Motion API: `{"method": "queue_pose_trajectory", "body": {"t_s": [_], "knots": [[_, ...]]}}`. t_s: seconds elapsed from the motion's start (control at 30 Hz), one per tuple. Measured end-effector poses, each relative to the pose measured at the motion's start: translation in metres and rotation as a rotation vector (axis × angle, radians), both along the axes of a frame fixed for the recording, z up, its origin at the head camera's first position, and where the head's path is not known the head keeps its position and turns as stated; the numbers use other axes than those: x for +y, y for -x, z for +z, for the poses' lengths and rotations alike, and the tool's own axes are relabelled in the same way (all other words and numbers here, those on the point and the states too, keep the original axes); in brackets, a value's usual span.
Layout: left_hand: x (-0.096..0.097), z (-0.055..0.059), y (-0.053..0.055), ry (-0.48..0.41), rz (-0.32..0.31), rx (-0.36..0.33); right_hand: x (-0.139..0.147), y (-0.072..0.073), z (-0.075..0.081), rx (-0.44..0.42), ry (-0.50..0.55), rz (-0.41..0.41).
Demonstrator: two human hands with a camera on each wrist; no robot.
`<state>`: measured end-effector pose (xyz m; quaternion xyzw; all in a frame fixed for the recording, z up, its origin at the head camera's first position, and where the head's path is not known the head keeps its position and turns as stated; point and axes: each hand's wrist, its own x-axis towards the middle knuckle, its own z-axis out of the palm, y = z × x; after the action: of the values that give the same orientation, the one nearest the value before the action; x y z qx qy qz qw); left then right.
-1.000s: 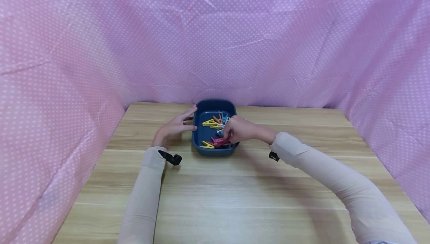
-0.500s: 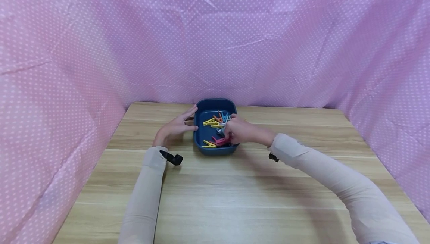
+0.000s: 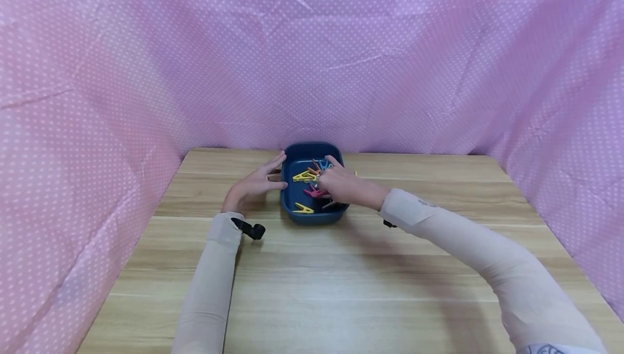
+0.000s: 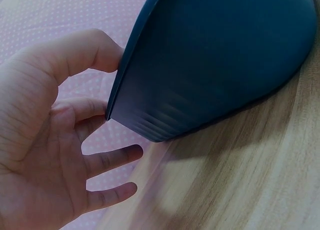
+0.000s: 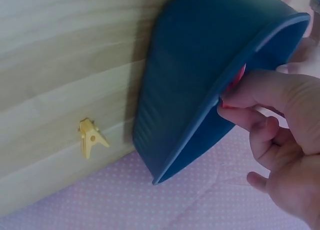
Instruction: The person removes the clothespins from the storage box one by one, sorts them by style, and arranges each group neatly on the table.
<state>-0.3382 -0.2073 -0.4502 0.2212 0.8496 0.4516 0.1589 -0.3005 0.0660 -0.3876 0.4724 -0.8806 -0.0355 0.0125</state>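
A dark blue plastic basin (image 3: 288, 202) stands at the far side of the table, with several yellow, orange, blue and pink clothespins inside. My right hand (image 3: 343, 185) reaches over its right side and pinches a pink clothespin (image 3: 316, 192). In the right wrist view only a red-pink bit of that clothespin (image 5: 240, 75) shows between thumb and finger, the rest hidden by the basin wall. On the opposite side, my left hand (image 3: 255, 182) touches the rim with thumb and fingertips, its fingers spread. The left wrist view shows this hand (image 4: 55, 135) against the outer rim (image 4: 131, 52).
A yellow clothespin (image 5: 91, 137) lies on the wooden table (image 3: 312, 289) just right of the basin, mostly hidden behind the right hand in the head view. Inside, another yellow clothespin (image 3: 304, 209) lies near the front wall. Pink dotted cloth (image 3: 312, 61) hangs behind the table.
Inside the basin my right hand has moved left and away from me, bringing the pink clothespin with it. Earlier the basin shifted slightly right. The left hand stays nearly still.
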Motion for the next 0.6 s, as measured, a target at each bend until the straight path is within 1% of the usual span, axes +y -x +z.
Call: {"method": "queue_pose_trajectory", "body": {"t_s": [0.13,0.23,0.27,0.37,0.4,0.47,0.5,0.6], "knots": [[0.001,0.0,0.0,-0.018,-0.006,-0.001,-0.002,0.003,-0.005,0.114,-0.08,0.053],[0.001,0.0,0.0,-0.029,-0.013,0.001,0.0,0.007,-0.011,0.228,-0.136,0.081],[0.0,-0.001,0.0,-0.029,-0.015,0.003,0.002,0.01,-0.012,0.237,-0.134,0.076],[-0.002,0.0,0.001,-0.027,-0.016,0.008,0.011,0.016,-0.01,0.2,-0.048,0.056],[-0.003,0.0,0.001,-0.028,-0.016,0.008,0.014,0.018,-0.009,0.17,-0.001,0.055],[-0.004,0.0,0.001,-0.021,-0.014,0.012,0.021,0.02,-0.005,0.072,0.109,0.051],[-0.004,0.0,0.001,-0.021,-0.013,0.014,0.023,0.021,-0.004,0.044,0.152,0.06],[-0.003,-0.001,0.001,-0.023,-0.015,0.013,0.029,0.025,-0.003,-0.014,0.224,0.078]]}}
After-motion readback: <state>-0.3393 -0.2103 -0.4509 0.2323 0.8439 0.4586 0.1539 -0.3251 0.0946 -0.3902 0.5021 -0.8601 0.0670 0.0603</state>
